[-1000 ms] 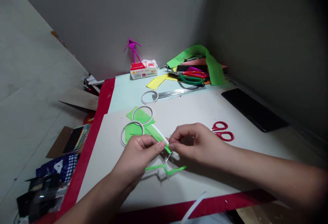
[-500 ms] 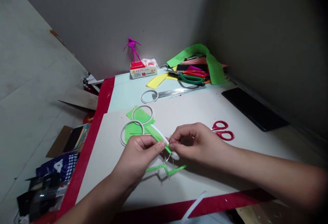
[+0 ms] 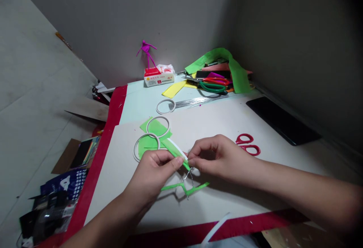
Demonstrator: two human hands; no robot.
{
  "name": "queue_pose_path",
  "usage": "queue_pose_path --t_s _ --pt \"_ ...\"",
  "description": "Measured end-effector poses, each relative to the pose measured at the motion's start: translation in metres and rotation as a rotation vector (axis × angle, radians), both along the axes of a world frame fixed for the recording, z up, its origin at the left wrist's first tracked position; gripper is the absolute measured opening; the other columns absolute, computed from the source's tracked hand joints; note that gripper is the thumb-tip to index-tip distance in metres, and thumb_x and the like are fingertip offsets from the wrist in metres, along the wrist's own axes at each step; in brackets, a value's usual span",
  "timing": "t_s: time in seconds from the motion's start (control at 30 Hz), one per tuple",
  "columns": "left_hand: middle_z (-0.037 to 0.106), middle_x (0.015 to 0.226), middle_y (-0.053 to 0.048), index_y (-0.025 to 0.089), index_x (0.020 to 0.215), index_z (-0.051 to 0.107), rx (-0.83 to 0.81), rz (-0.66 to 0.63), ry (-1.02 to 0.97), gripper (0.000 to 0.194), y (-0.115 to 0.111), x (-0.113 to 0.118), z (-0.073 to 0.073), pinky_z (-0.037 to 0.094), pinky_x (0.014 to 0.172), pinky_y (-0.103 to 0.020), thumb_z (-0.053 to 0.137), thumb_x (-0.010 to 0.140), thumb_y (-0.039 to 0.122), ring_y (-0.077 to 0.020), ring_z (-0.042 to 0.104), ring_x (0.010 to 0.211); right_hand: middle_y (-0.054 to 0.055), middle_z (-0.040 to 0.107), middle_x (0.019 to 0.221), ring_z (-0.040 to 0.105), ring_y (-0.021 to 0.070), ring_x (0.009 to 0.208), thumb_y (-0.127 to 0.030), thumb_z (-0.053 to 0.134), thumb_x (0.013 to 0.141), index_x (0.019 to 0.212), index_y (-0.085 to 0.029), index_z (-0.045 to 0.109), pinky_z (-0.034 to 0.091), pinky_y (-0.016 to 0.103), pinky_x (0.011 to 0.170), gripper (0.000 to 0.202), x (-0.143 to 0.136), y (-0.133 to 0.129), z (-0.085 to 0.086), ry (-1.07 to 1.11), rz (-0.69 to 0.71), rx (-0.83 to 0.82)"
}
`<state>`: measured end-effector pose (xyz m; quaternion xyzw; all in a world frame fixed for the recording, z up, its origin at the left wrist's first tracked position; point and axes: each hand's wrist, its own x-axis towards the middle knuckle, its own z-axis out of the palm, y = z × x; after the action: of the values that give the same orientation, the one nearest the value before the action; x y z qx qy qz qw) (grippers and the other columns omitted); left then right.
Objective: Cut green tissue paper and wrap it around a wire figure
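A green strip with a white edge (image 3: 173, 149) runs diagonally down to my fingertips. My left hand (image 3: 155, 170) pinches its lower end between thumb and index finger. My right hand (image 3: 214, 156) is closed at the same end, thumb and index finger together on the strip. Just below hangs a small wire figure (image 3: 186, 180) with green-wrapped limbs (image 3: 197, 188) spread to both sides. Green paper pieces (image 3: 147, 142) lie behind my left hand, with two white rings (image 3: 158, 127) resting on them.
Red-handled scissors (image 3: 249, 144) lie behind my right wrist. Farther back are a black phone (image 3: 283, 121), a bundle of wires (image 3: 198, 101), another ring (image 3: 166, 106), a pile with green scissors (image 3: 212, 86), yellow paper (image 3: 174, 89), and a small box (image 3: 159, 76) with a magenta figure (image 3: 146, 48).
The lower end of the green strip looks slightly wider at my fingertips. The right green limb of the wire figure has shifted slightly right. Both hands keep nearly the same place.
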<state>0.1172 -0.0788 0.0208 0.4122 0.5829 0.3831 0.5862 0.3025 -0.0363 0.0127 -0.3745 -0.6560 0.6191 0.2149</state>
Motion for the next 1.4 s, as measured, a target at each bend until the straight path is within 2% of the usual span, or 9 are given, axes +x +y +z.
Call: queue_pose_path --t_s 0.37,0.67,0.77,0.9,1.0,1.1,1.27,1.33,1.4 --pt "0.062 0.056 -0.001 0.014 0.058 0.07 -0.013 0.012 -0.006 0.022 0.0 0.001 -0.001 0.037 0.051 -0.022 0.079 0.066 0.032 -0.0104 0.049 0.054 0.0 0.061 0.065 0.054 0.0104 0.059 -0.022 0.06 0.075 0.075 -0.014 0.063 0.043 0.021 0.056 0.008 -0.003 0.002 0.0 0.023 -0.024 -0.084" --pt "0.066 0.058 -0.001 0.015 0.059 0.072 -0.033 0.018 -0.115 0.02 0.0 0.001 0.0 0.042 0.056 -0.022 0.081 0.066 0.031 -0.0101 0.053 0.055 -0.001 0.059 0.067 0.051 0.0099 0.061 -0.013 0.055 0.07 0.069 -0.015 0.058 0.04 0.021 0.058 0.004 -0.001 0.005 0.001 0.027 -0.04 -0.016" --pt "0.066 0.056 0.0 0.015 0.061 0.073 -0.059 0.027 -0.17 0.019 -0.001 0.0 -0.001 0.044 0.06 -0.022 0.082 0.065 0.031 -0.01 0.054 0.055 -0.002 0.058 0.066 0.05 0.0102 0.062 -0.014 0.055 0.072 0.07 -0.016 0.058 0.04 0.022 0.059 0.005 0.005 0.013 0.004 -0.048 -0.085 0.105" --pt "0.07 0.064 -0.003 0.015 0.068 0.075 -0.082 0.006 -0.188 0.018 -0.001 0.0 0.0 0.047 0.066 -0.024 0.082 0.065 0.031 -0.0136 0.06 0.064 -0.002 0.056 0.065 0.05 0.0118 0.062 -0.017 0.054 0.077 0.068 -0.018 0.057 0.038 0.024 0.059 0.009 0.011 0.02 0.008 -0.202 -0.15 0.438" --pt "0.068 0.06 -0.003 0.014 0.064 0.074 -0.079 -0.004 -0.167 0.02 -0.001 0.001 0.0 0.044 0.059 -0.022 0.082 0.064 0.032 -0.012 0.056 0.058 0.003 0.061 0.083 0.056 0.0154 0.079 -0.007 0.052 0.074 0.081 -0.018 0.061 0.042 0.027 0.071 0.016 0.012 0.015 0.009 -0.113 -0.144 0.721" --pt "0.063 0.055 0.001 0.015 0.06 0.072 -0.067 0.01 -0.158 0.02 -0.002 0.001 0.0 0.041 0.054 -0.021 0.081 0.065 0.031 -0.0086 0.049 0.051 0.004 0.063 0.088 0.057 0.0167 0.085 -0.005 0.053 0.076 0.088 -0.02 0.063 0.042 0.032 0.082 0.022 0.009 0.006 0.01 0.001 -0.064 0.848" --pt "0.065 0.062 -0.001 0.015 0.061 0.072 -0.061 -0.016 -0.143 0.018 -0.003 0.001 -0.002 0.044 0.062 -0.023 0.079 0.068 0.03 -0.0108 0.053 0.059 0.003 0.066 0.082 0.059 0.0152 0.079 -0.013 0.059 0.082 0.086 -0.02 0.069 0.042 0.032 0.08 0.013 0.003 0.0 0.008 -0.025 -0.009 0.749" --pt "0.07 0.083 -0.006 0.015 0.068 0.074 -0.05 -0.048 -0.107 0.015 -0.004 0.001 -0.002 0.046 0.07 -0.026 0.078 0.07 0.03 -0.016 0.059 0.074 0.004 0.066 0.079 0.058 0.0149 0.077 -0.015 0.059 0.082 0.081 -0.018 0.07 0.043 0.03 0.077 0.011 0.002 0.001 0.007 -0.041 -0.012 0.685" --pt "0.068 0.107 -0.01 0.016 0.072 0.076 -0.017 -0.086 -0.063 0.014 -0.005 0.0 -0.003 0.046 0.08 -0.03 0.075 0.072 0.03 -0.0217 0.06 0.093 0.004 0.065 0.076 0.058 0.0144 0.075 -0.016 0.06 0.082 0.078 -0.017 0.07 0.044 0.029 0.075 0.011 0.002 0.001 0.007 -0.042 0.005 0.634"
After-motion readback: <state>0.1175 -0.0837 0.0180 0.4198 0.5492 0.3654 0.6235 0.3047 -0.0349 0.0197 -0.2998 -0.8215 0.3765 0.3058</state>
